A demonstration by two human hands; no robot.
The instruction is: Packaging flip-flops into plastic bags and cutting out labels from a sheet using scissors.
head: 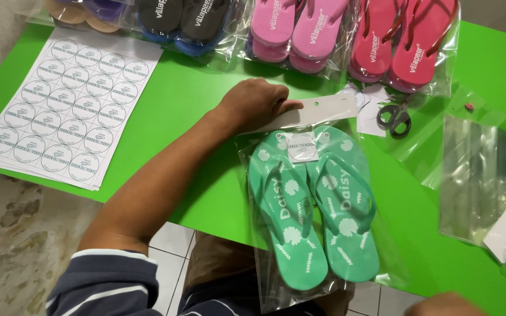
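A pair of mint-green flip-flops (pixel 314 205) lies in a clear plastic bag on the green table (pixel 200 93), toes away from me, heels hanging over the near edge. A round white sticker (pixel 301 146) sits on the bag near the toes. My left hand (pixel 253 102) grips the left end of the bag's white header strip (pixel 323 110) at the top. Only a sliver of my right hand (pixel 443 305) shows at the bottom edge, blurred; whether it holds anything is hidden.
A stack of round-sticker sheets (pixel 68 105) lies at the left. Bagged flip-flops line the far edge: black (pixel 183 20), pink (pixel 294 29), red (pixel 402 44). Scissors (pixel 395 117) lie beside paper scraps. Empty clear bags (pixel 481 175) lie at the right.
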